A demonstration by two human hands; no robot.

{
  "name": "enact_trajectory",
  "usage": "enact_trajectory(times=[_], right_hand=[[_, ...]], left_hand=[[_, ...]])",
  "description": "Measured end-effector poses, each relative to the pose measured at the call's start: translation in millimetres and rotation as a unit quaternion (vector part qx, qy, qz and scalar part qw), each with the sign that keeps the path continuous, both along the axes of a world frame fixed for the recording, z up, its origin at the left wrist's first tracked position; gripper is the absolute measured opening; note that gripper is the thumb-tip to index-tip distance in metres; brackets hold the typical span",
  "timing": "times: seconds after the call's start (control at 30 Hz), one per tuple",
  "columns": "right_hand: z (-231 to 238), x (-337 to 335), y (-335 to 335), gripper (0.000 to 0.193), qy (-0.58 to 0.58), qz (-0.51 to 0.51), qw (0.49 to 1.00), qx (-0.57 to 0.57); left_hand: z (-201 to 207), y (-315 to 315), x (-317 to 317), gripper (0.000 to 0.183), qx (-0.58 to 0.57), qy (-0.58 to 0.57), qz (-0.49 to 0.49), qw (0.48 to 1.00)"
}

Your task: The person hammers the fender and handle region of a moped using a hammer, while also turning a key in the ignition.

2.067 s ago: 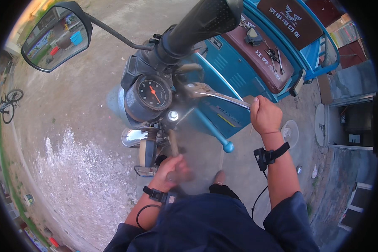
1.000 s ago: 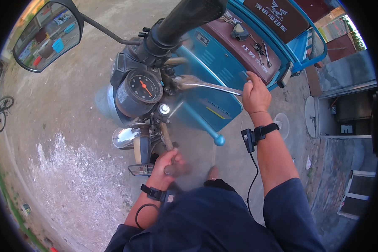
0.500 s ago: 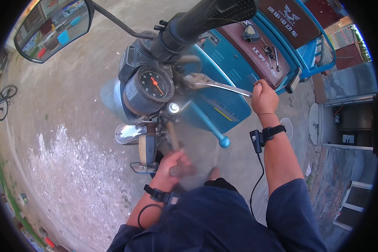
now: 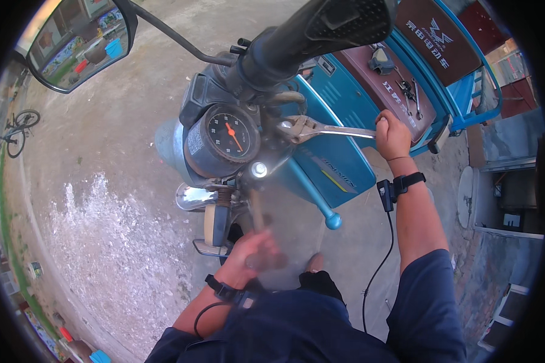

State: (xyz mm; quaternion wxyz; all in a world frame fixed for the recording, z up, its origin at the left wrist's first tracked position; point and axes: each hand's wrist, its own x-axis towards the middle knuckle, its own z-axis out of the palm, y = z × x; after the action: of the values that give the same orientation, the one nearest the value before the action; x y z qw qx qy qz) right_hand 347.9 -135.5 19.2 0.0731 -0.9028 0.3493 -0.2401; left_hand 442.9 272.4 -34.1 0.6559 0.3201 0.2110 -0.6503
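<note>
My right hand [image 4: 393, 136] is closed around the handle end of a metal adjustable wrench [image 4: 342, 129]. The wrench head lies against the steering assembly, beside a round black speedometer [image 4: 231, 134] with an orange needle; its jaws are at a bright bolt head [image 4: 284, 125]. Lower down, my left hand [image 4: 248, 251] is wrapped around a brown bar [image 4: 257, 209]. That bar and the fingers are smeared by motion, and a dark rounded end shows under them. A second shiny bolt [image 4: 259, 170] sits below the speedometer.
A black handlebar grip [image 4: 345, 27] and a mirror [image 4: 82, 48] stand at the top. Near my right forearm juts a blue knobbed lever [image 4: 332, 219]. On the three-wheeler's brown seat [image 4: 369, 57] lie several loose tools [image 4: 409, 94]. A bicycle [image 4: 21, 133] stands far left.
The view has shifted, so the vehicle appears a little lower and further right. The wrench head now shows flatter, with its jaws and the bolt plainer. Both hands keep their hold.
</note>
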Motion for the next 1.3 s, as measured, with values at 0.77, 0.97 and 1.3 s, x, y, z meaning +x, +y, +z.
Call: enact_trajectory(times=[0.77,0.97,1.3], right_hand=[[103.3,-18.6,-39.6,0.048,0.323,0.020,0.943,0.070],[76.4,-120.2,49.6,0.056,0.153,-0.013,0.856,0.494],[76.2,-91.3,163.4,0.042,0.052,-0.047,0.894,0.443]], left_hand=[[-8.3,6.8,11.0,0.026,-0.009,-0.009,-0.059,0.998],[7.9,2.7,14.5,0.022,0.019,-0.010,-0.049,0.999],[-22.2,9.5,5.1,0.017,0.007,-0.006,-0.030,0.999]])
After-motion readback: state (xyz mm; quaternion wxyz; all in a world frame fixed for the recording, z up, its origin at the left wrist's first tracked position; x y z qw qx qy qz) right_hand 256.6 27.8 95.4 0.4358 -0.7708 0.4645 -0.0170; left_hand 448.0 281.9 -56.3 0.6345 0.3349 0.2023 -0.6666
